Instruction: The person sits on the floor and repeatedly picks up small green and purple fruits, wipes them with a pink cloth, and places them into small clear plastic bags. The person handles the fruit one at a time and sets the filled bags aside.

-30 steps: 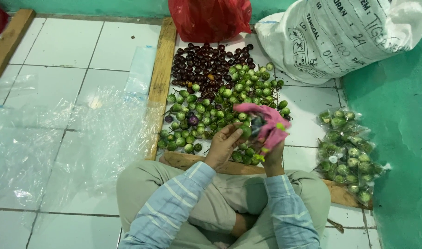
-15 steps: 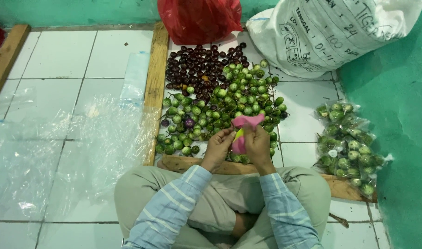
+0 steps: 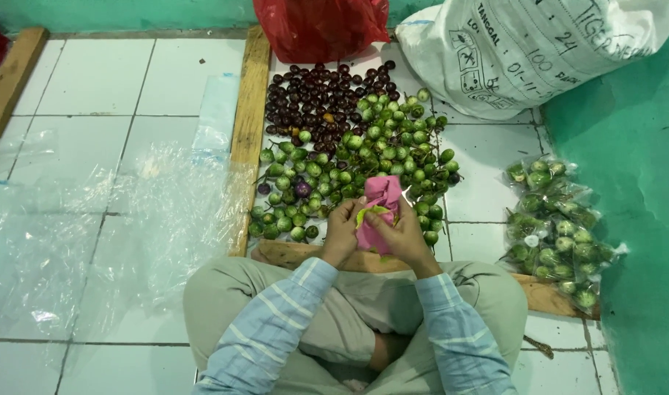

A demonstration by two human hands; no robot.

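- Since a moment ago both hands have drawn in from over the pile toward the lap, and the pink cloth, which then trailed loosely to the right, now stands bunched between them.
- A white printed sack [image 3: 539, 51] lies at the top right of the white tiled floor [image 3: 86, 95], with a red plastic bag [image 3: 321, 28] beside it at the top centre.
- Clear plastic sheets [image 3: 78, 241] spread over the tiles on the left, beyond a wooden plank [image 3: 247, 132].
- A pile of small green round fruits [image 3: 371, 164] lies ahead of the knees, touching a heap of dark purple ones [image 3: 316, 99] behind it.
- Clear bags filled with green fruits [image 3: 554, 227] lie at the right, near the green wall [image 3: 627, 219].
- The pink cloth [image 3: 378, 212] sits at the near edge of the green pile, a green fruit showing in its folds.
- The left hand [image 3: 342, 234] has its fingers curled on the cloth's left side.
- The right hand [image 3: 404, 234] pinches the cloth from the right.
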